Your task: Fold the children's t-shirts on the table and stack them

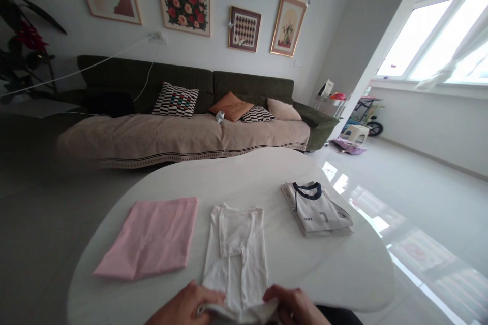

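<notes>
A white shirt (pixel 236 244) lies lengthwise on the table in front of me, its sides folded in to a narrow strip. Its near end is raised at the bottom of the view. My left hand (pixel 190 302) pinches the left corner of that edge, and my right hand (pixel 292 304) grips the right corner. To the left, a pink folded cloth (pixel 152 238) lies flat. Over on the right sits a stack of folded shirts (pixel 318 208), the top one white with a dark collar and a number 7.
The white rounded table (pixel 244 172) fills the foreground. Behind it stands a dark green sofa (pixel 251 81) with a beige cover (pixel 183 134) and several cushions. A small cart (pixel 331 104) and a white stool (pixel 356 133) are at the far right, on a glossy floor.
</notes>
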`<state>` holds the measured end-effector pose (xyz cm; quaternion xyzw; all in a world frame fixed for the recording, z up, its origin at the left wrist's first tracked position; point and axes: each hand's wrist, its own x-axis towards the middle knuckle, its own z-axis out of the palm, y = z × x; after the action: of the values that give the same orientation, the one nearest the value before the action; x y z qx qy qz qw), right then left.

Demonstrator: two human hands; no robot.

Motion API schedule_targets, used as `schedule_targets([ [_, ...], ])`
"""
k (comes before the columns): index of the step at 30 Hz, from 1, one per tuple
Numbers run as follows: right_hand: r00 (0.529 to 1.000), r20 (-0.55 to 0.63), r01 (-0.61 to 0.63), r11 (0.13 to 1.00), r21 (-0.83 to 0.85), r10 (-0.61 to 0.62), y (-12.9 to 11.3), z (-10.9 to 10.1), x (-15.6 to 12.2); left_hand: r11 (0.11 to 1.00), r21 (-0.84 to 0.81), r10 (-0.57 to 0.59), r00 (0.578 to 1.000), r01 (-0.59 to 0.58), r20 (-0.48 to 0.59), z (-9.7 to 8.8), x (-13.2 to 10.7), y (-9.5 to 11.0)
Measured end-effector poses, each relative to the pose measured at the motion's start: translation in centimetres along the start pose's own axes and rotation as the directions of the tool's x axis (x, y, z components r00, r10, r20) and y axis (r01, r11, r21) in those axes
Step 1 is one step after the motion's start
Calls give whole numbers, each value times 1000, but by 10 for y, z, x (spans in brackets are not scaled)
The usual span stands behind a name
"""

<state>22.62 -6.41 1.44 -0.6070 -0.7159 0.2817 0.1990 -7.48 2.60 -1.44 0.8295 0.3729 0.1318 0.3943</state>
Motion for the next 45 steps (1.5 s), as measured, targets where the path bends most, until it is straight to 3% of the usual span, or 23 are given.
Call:
schedule_targets([
  [2,984,-158,-67,989,134,88,-1,-26,41,925,-316,-254,963,213,-95,-27,40,20],
  [3,966,-222,-84,974,210,131,1,-35,65,842,-492,-313,943,223,-109,-37,65,25],
  [5,932,-285,-126,939,319,222,8,-43,114,601,-781,-313,949,168,-37,-48,114,23],
  [6,922,-290,-145,925,352,255,14,-42,135,500,-849,-377,926,172,-34,-49,135,17],
  [9,906,-262,-208,890,407,332,37,-24,179,451,-868,-447,894,206,-20,-41,175,-10],
  [13,879,-272,-256,869,423,392,66,0,194,471,-859,-461,886,202,-44,-26,181,-39],
  [18,826,-341,-318,871,374,448,84,11,197,558,-819,-475,860,133,-184,-15,184,-53],
  [23,749,-495,-373,898,232,439,71,11,194,715,-688,-527,741,122,-416,-20,192,-63],
  [26,737,-588,-327,937,121,333,46,19,189,836,-540,-456,670,97,-586,-23,188,-56],
  [27,759,-589,-288,954,76,277,38,24,188,875,-479,-397,674,72,-623,-21,185,-50],
  [29,846,-515,-193,980,-54,138,26,37,186,957,-290,-189,769,5,-611,-13,178,-39],
  [31,928,-369,-123,974,-192,44,23,49,186,999,-2,45,887,-52,-460,-2,171,-30],
  [33,959,-273,-148,948,-284,68,28,56,185,959,283,124,943,-34,-308,8,166,-29],
  [35,935,-305,-275,913,-301,181,37,56,184,894,441,70,950,75,-304,14,165,-33],
  [38,852,-402,-459,848,-264,336,52,50,183,859,459,-26,915,227,-404,17,169,-42],
  [42,822,-415,-509,830,-228,390,58,37,183,918,261,-132,851,298,-509,2,181,-48],
  [45,819,-421,-508,835,-213,391,56,24,186,962,114,-163,854,249,-494,-19,188,-52],
])
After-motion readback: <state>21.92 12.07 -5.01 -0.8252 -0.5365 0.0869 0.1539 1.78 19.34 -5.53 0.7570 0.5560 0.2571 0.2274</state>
